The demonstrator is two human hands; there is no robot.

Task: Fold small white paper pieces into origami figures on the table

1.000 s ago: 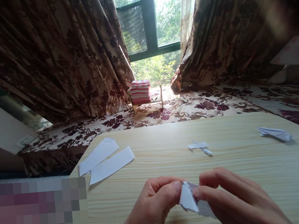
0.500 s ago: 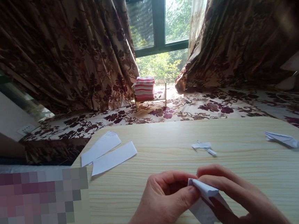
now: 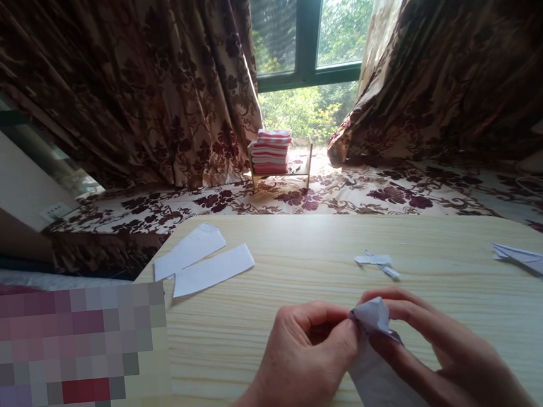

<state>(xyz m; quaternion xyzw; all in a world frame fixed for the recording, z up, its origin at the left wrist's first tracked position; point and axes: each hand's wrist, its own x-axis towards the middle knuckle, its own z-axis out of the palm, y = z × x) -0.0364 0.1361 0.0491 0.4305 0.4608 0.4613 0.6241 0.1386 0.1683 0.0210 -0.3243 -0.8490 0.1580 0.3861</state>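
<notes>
Two bare hands meet over the near side of the bench [image 3: 236,339], and from where I stand, looking along the head view, both have hold of one piece of white paper [image 3: 379,381]. The left hand [image 3: 304,359] has a narrow grip, thumb and forefinger pinching the paper's upper corner. The right hand [image 3: 445,346] is closed on it too, its thumb on the near side by a bent-over flap [image 3: 372,313] and its fingers behind. Below them the sheet hangs loose towards the bottom of the view.

To my eye, the left pinch ought to serve as the anchor while the right thumb shapes the bend in small, even presses. The flap looks creased and a little puffed, so pressing from the pinched corner outwards should give a cleaner line than squeezing the middle. Too hard a pull could tear so thin a piece, and the loose lower part could twist the bend askew. I can't make out the edges behind the fingers.

Beyond the hands, a crossed pair of paper scraps [image 3: 374,260] lies on the bench, with a long folded paper [image 3: 526,261] off to the right. Two flat paper strips, a nearer one [image 3: 213,270] and a farther one [image 3: 190,252], rest at the left. None of these blocks the fingers; the hands themselves hide most of the work.
</notes>
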